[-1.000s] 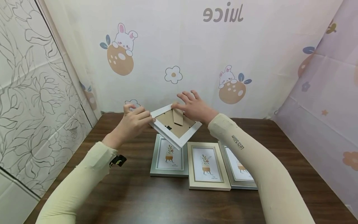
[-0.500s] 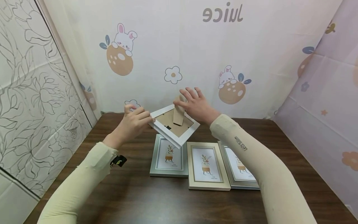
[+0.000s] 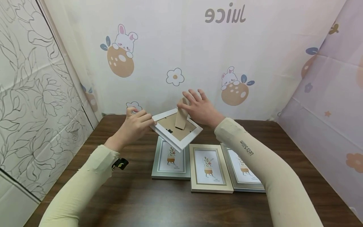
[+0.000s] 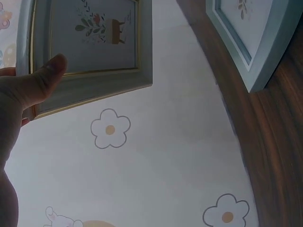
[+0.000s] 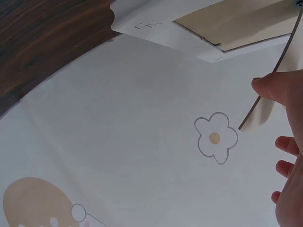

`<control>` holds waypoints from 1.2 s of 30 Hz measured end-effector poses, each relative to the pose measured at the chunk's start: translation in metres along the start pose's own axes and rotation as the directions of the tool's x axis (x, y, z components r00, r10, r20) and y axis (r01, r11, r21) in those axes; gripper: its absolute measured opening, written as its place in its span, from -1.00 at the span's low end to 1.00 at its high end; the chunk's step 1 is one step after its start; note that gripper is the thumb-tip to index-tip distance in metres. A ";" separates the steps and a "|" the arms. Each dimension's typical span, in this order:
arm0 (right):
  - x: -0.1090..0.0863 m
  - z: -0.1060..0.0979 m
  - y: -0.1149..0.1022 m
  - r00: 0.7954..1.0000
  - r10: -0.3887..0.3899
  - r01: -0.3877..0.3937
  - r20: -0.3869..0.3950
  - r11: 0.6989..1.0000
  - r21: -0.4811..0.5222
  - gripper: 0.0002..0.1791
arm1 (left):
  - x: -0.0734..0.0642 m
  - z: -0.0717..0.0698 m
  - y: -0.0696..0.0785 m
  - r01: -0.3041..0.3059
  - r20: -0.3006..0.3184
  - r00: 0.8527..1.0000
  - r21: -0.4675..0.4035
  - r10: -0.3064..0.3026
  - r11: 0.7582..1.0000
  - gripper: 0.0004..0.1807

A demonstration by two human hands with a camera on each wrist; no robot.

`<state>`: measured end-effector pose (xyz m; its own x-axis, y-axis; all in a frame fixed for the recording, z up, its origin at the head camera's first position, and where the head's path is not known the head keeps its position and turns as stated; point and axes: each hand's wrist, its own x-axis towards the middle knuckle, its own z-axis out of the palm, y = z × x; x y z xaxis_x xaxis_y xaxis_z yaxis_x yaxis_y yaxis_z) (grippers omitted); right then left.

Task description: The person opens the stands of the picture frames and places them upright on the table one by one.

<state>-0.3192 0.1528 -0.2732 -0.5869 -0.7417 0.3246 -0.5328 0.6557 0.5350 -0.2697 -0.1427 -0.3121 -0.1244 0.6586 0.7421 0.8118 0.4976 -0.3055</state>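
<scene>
My left hand [image 3: 138, 123] grips one edge of a white picture frame [image 3: 171, 137], holding it tilted in the air with its tan back towards me. In the left wrist view, the thumb lies over the front of the picture frame [image 4: 102, 80], which shows a plant print and gold inner lines. With thumb and fingers my right hand [image 3: 202, 108] pinches the easel stand [image 3: 181, 119], which is swung out from the backing. The right wrist view shows that stand [image 5: 265, 108] edge-on, well away from the frame's back [image 5: 246, 26].
Three picture frames lie face up on the dark wooden table [image 3: 136, 195]: a grey-green one [image 3: 171, 175], a cream one [image 3: 212, 188] in the middle, and a grey one [image 3: 246, 187] partly behind the right sleeve. A printed curtain [image 3: 175, 41] hangs behind the table.
My right hand has moved slightly right and up, swinging the easel stand out from the frame's back. My left hand keeps its grip on the frame, nearly still.
</scene>
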 end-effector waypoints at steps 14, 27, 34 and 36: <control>-0.004 -0.001 0.003 0.999 0.025 -0.024 -0.023 0.999 0.029 -0.37 | 0.003 -0.006 0.004 0.003 0.016 1.000 0.007 -0.003 1.000 -0.64; -0.033 0.002 0.029 0.989 0.137 -0.145 0.057 0.974 0.174 -0.33 | 0.010 -0.017 0.003 0.032 0.035 0.999 0.026 -0.033 0.999 -0.66; -0.056 0.008 0.043 0.975 0.189 -0.211 0.115 0.952 0.223 -0.31 | 0.013 -0.022 0.002 0.064 0.061 0.996 0.026 -0.066 0.998 -0.66; -0.063 0.009 0.046 0.975 0.193 -0.216 0.114 0.947 0.239 -0.31 | 0.014 -0.024 0.001 0.072 0.072 0.995 0.038 -0.074 0.997 -0.66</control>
<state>-0.3125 0.2316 -0.2763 -0.7444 -0.5800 0.3307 -0.5237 0.8145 0.2497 -0.2571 -0.1463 -0.2874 -0.2253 0.6590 0.7176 0.7788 0.5643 -0.2737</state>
